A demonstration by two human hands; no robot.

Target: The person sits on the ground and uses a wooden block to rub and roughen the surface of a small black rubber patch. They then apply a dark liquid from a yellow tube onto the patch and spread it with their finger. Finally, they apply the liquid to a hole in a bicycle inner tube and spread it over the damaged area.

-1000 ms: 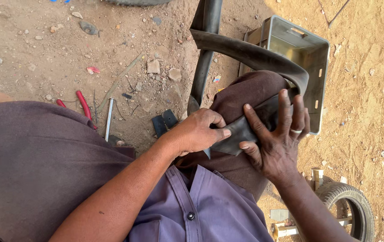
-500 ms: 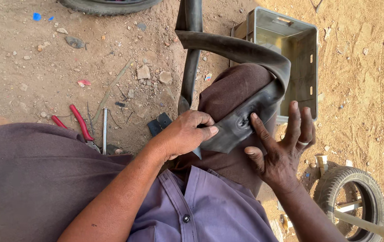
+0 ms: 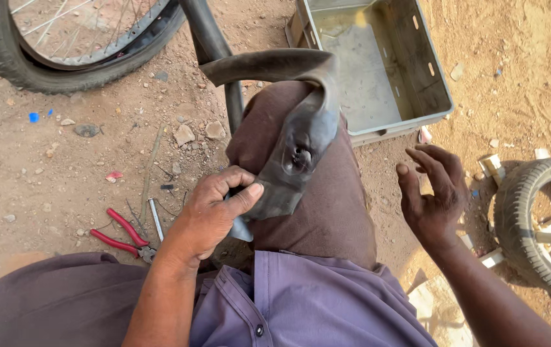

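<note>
From the head camera, your left hand (image 3: 214, 212) pinches the lower end of a black rubber inner tube (image 3: 294, 148), thumb pressed flat on the matte, dusty rubber where it drapes over your brown-trousered knee (image 3: 333, 205). The tube is limp and flattened, with a scuffed, greyish rough spot around a small puckered mark at its middle; from there it curves up toward twelve o'clock and folds over in a smooth, dull band. Your right hand (image 3: 433, 193) hangs free at three o'clock of the tube, fingers spread and slightly curled, holding nothing and well apart from the rubber.

At one o'clock sits a grey plastic crate (image 3: 439, 90), rectangular, with slotted walls and a stained floor. At eleven o'clock a spoked bicycle wheel (image 3: 63, 58) with a knobbly black tyre lies on the reddish, pebbly dirt ground (image 3: 44, 167). At eight o'clock lie red-handled pliers (image 3: 121, 234). At four o'clock a small ribbed tyre (image 3: 532, 225) rests by pale wooden blocks. A tiny blue scrap (image 3: 34, 117) lies at ten o'clock.
</note>
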